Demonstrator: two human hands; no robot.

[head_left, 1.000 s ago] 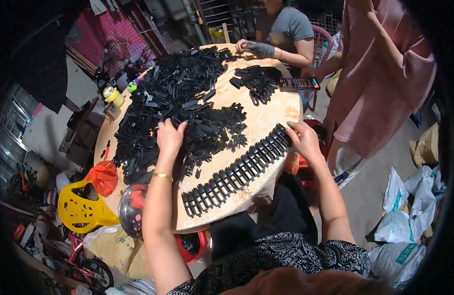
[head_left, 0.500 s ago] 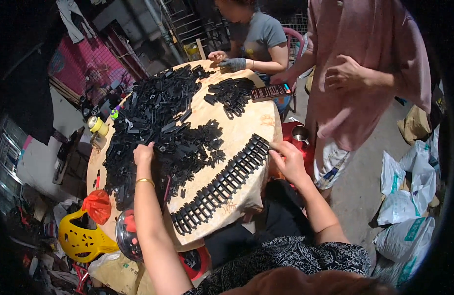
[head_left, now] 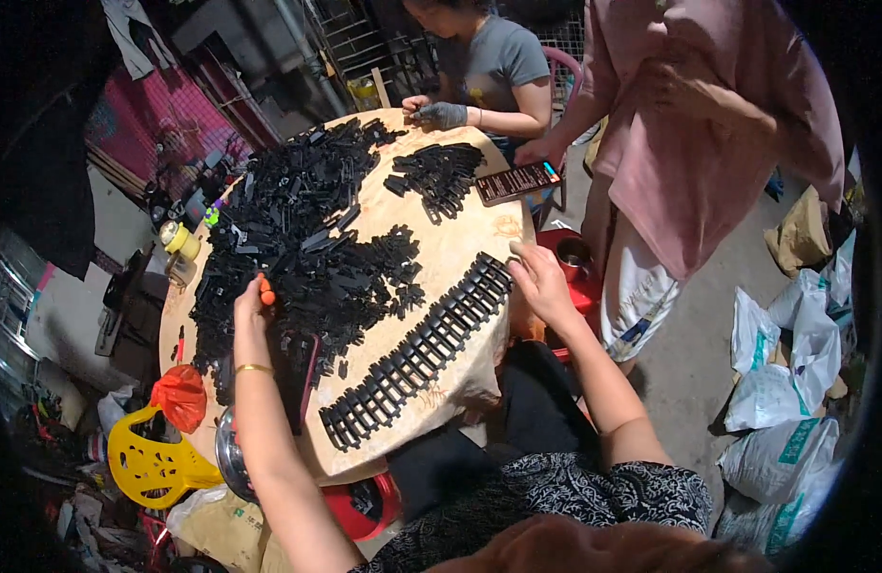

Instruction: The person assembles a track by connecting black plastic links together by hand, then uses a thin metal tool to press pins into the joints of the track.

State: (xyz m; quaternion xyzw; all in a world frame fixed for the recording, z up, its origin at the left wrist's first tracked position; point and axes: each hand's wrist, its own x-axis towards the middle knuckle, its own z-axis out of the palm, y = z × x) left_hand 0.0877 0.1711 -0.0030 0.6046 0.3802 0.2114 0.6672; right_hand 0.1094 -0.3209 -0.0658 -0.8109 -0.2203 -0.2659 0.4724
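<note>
My left hand (head_left: 251, 307) is over the big heap of loose black plastic pieces (head_left: 279, 210), fingers closed. Something small and orange (head_left: 267, 290) shows at its fingertips; whether it is held or worn on a finger I cannot tell. A long slanting row of black pieces (head_left: 417, 355), set side by side, lies along the table's near right side. By the far right end of this row is my right hand (head_left: 544, 286), its thumb and fingers apart with nothing visible between them.
Across the round table (head_left: 465, 229) a seated person handles something small, one hand gloved (head_left: 441, 116). A standing person in pink holds a phone (head_left: 519, 182) beside a smaller black pile (head_left: 439, 179). A red stool (head_left: 579, 277) bears a metal cup; white sacks (head_left: 780, 458) lie right.
The orange thing has come into sight at my left fingertips. My right hand has shifted slightly up off the row's end. The whole view has moved a little.
</note>
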